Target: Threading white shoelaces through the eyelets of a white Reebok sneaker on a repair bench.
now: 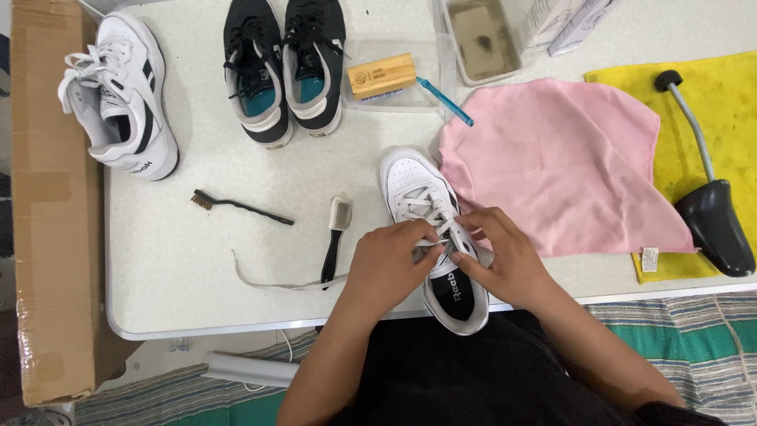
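A white shoe (430, 229) lies at lower centre of the frame, toe pointing up the frame, heel over the table (197, 292) edge. Both hands are on its laces: the left hand (390, 264) pinches a lace (276, 280) at the eyelets, fingers closed narrow on it, and the right hand (505, 256) grips the lacing from the other side, fingers likewise closed. The lace's free end trails left across the table, passing under a black-handled brush (334, 237) that lies just left of the shoe.

Further left lies a thin wire brush (236, 207). A pink cloth (564, 166) touches the shoe's right side and overlaps a yellow cloth (721, 95) at the right edge; on the yellow one rests a black shoe tree (710, 205) with a grey stem. Above the shoe, a wooden brush (382, 76) and a blue toothbrush (445, 101) sit at a clear tray. A tub (481, 39) of murky water stands at top centre. At top, a pair of black shoes (284, 67); at upper left, a second white shoe (118, 95). A cardboard box (51, 205) runs down the left edge.

Count: four shoes, four brushes, two cloths.
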